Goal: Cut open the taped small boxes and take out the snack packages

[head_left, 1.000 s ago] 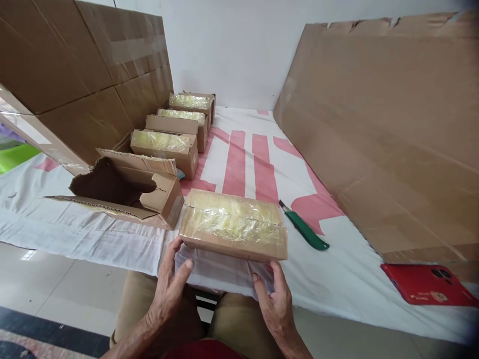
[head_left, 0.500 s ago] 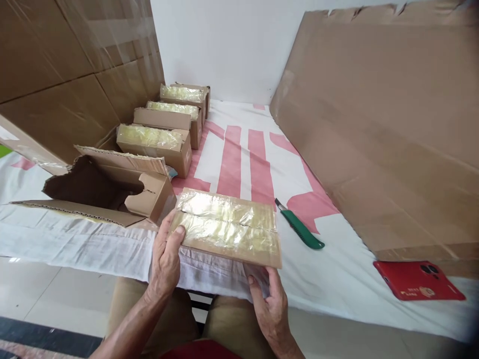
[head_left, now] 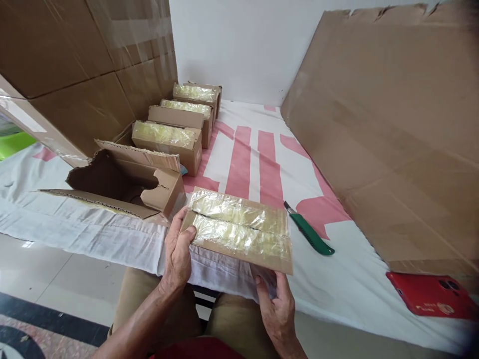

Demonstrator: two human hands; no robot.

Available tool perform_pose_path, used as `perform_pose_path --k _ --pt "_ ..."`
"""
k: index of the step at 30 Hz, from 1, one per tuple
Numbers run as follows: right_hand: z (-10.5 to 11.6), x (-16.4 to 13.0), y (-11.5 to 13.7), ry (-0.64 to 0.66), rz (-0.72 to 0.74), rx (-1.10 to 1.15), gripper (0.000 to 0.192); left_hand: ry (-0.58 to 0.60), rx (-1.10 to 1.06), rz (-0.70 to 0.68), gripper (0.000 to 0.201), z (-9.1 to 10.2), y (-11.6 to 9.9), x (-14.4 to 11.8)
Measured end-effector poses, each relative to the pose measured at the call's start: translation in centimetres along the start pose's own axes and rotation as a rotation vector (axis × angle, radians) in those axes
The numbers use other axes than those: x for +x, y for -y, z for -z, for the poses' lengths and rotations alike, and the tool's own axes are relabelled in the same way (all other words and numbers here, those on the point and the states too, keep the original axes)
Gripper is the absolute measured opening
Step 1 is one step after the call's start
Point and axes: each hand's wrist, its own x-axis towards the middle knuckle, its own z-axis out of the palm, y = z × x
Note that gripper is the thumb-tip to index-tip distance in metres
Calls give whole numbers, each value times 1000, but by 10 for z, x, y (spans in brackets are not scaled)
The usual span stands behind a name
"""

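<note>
A cardboard box [head_left: 239, 230] is tilted toward me at the table's front edge. Shiny, wrinkled clear tape covers its top flaps on both sides of a middle seam; its sides are mostly hidden. My left hand [head_left: 178, 252] grips its left end, thumb on top and fingers underneath. At the lower right corner my right hand [head_left: 277, 304] holds the near edge, with the thumb below it. A green utility knife [head_left: 311, 234] lies on the cloth right of the box, its blade end pointing away from me. An open cardboard box [head_left: 123, 182] stands to the left, flaps spread.
Several taped boxes [head_left: 168, 135] stand in a row behind the open one, beside a large carton [head_left: 86, 80]. A big cardboard panel [head_left: 396, 134] leans at the right. A red phone [head_left: 430, 295] lies near the front right on the pink-and-white cloth [head_left: 239, 159].
The whole view has shifted, so everything sits further right in the picture. Both hands keep their hold on the taped box, which looks slightly more slanted.
</note>
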Motion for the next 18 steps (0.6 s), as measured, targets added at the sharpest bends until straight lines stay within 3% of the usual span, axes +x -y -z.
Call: perform_pose_path --k 11,18 --pt "-3 1 -5 -35 3 -37 34 -13 87 -36 52 -4 -14 0" --pt "-6 -2 -9 -34 19 -18 37 106 -41 -35 59 3 -11 15"
